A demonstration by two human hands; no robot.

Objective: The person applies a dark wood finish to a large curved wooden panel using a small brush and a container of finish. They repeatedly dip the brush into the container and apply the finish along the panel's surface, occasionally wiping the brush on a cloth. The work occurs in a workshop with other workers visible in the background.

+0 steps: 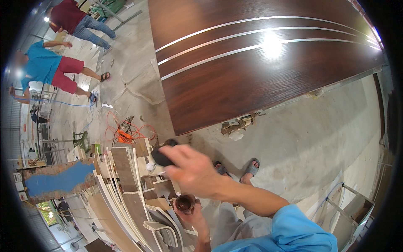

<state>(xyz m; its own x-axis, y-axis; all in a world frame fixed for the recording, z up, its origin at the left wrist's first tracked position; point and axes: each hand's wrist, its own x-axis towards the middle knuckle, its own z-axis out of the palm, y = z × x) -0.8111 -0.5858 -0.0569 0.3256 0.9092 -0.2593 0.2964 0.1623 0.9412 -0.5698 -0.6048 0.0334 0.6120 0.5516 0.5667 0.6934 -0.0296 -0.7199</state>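
Observation:
My left hand (196, 218) is wrapped round a small cup (185, 203) with something dark brown in it. The cup is upright, low in front of me. Above and past it, my right hand (187, 167) is closed on a rounded black object (163, 156). Motion blurs this hand, and the object's kind cannot be made out. Beyond my hands lies a large dark brown wood-grain panel (226, 96) with three thin silver strips across it. Both hands are apart from the panel.
Cut boards and strips (121, 201) stand stacked beside my left hand. An orange power cord (126, 135) lies tangled on the floor. Two people, in a blue shirt (44, 63) and a dark red shirt (64, 16), stand at the far left. A metal-legged frame (350, 201) is at right.

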